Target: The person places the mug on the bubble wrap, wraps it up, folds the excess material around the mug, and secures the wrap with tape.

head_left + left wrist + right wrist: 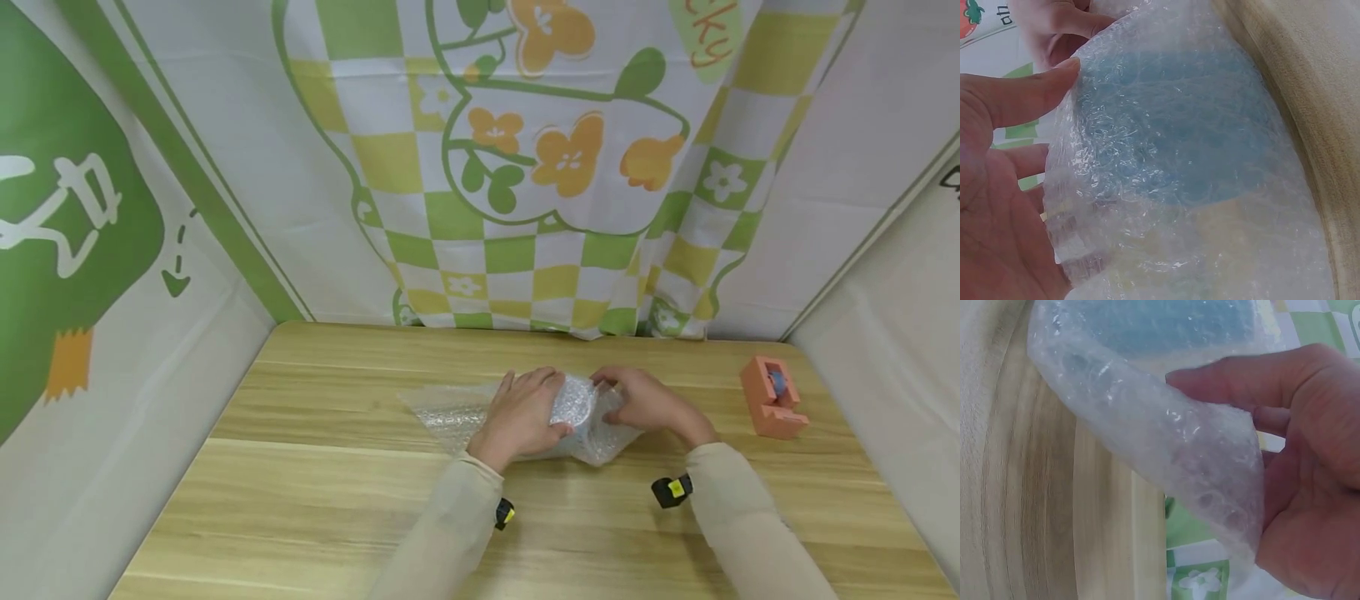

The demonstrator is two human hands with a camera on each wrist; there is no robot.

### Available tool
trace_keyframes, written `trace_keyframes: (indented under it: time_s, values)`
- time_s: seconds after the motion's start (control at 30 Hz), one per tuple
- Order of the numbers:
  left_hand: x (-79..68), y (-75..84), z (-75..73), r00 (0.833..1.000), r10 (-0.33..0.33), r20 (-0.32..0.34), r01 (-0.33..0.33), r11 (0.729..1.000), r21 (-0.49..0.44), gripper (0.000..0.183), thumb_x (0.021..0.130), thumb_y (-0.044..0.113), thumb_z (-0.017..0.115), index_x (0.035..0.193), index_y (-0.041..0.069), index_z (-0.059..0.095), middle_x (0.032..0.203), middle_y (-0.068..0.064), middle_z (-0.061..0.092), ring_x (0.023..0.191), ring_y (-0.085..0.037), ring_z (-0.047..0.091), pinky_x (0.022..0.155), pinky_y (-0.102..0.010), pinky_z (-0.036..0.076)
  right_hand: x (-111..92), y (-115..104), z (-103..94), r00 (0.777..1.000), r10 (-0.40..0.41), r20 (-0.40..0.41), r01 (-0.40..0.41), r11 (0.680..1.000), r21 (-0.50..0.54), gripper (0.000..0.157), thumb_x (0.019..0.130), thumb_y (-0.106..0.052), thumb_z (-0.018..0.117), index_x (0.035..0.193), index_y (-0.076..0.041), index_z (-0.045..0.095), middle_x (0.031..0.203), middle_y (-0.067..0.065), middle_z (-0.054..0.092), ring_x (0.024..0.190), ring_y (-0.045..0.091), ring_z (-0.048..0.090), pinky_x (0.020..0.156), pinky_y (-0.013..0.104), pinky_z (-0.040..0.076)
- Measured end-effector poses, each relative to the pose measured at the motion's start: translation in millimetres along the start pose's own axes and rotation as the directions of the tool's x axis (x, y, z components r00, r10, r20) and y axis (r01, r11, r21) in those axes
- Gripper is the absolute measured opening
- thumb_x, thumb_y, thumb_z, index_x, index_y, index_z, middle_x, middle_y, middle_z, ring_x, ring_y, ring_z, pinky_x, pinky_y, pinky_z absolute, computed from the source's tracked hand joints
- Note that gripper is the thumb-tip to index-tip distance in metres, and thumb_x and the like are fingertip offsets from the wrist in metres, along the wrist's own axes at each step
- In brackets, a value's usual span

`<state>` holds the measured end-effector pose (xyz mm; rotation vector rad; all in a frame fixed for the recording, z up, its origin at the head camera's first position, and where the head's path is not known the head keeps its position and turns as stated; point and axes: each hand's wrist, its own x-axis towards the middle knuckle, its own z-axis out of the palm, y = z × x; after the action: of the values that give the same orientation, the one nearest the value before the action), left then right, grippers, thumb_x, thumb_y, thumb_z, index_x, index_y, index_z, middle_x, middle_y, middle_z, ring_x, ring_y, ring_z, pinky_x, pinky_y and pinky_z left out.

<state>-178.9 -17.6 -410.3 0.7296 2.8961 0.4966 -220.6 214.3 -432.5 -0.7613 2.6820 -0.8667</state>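
On the table, a round-topped thing (573, 402) stands in clear bubble wrap (450, 414); its side shows blue through the layers in both wrist views, but its exact kind is hidden. My left hand (525, 417) grips the wrapped thing from the left, thumb on the near side and fingers toward the far side. On the right, my right hand (651, 402) holds a loose flap of the bubble wrap (1210, 469) between thumb and fingers. Some of its fingertips are hidden behind the wrap.
An orange tape dispenser (776, 398) with a blue roll stands at the right of the wooden table (315, 492). Behind the table's back edge hangs a checked, flowered cloth (525, 275). More printed cloth walls in the left and right sides.
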Motion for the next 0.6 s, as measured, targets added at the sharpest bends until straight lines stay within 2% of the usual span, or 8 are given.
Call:
trace_keyframes:
  time_s: [0.23,0.33,0.43,0.6]
  values:
    - [1.0,0.6,0.4,1.0,0.002,0.0,-0.002,0.999,0.032,0.077,0.089,0.043,0.075,0.152,0.01,0.046,0.157,-0.007,0.042,0.143,-0.028,0.041,0.121,-0.054,0.021,-3,0,-5.0,0.999,0.01,0.05,-0.01,1.0,0.003,0.028,0.079,0.004,0.075,0.106,-0.001,0.067,0.11,0.019,0.067,0.094,0.029,0.061,0.073,0.04,0.054]
    - [1.1,0.8,0.2,1.0,0.004,0.006,-0.004,1.0,0.031,0.077,0.089,0.042,0.075,0.153,0.012,0.045,0.158,-0.008,0.042,0.143,-0.029,0.04,0.121,-0.055,0.021,-6,0,-6.8,0.995,0.052,0.09,-0.055,0.998,0.033,0.025,0.081,0.002,0.075,0.105,-0.001,0.067,0.113,0.018,0.066,0.1,0.031,0.06,0.079,0.042,0.054]
    - [1.5,0.7,0.9,1.0,0.009,0.007,-0.009,0.999,0.035,0.077,0.089,0.043,0.075,0.153,0.014,0.045,0.158,-0.008,0.042,0.143,-0.029,0.041,0.12,-0.056,0.022,-10,1,-8.9,0.989,0.098,0.113,-0.108,0.99,0.086,0.03,0.082,0.002,0.074,0.11,-0.001,0.064,0.114,0.017,0.064,0.105,0.033,0.058,0.082,0.044,0.054]
    - [1.4,1.1,1.2,1.0,0.015,0.001,-0.015,0.999,0.046,0.078,0.089,0.043,0.076,0.154,0.015,0.044,0.157,-0.008,0.042,0.142,-0.029,0.042,0.119,-0.056,0.023,-16,2,-9.9,0.986,0.156,0.066,-0.167,0.964,0.206,0.035,0.083,0.006,0.073,0.112,-0.003,0.057,0.095,0.015,0.06,0.077,0.026,0.058,0.06,0.044,0.056]
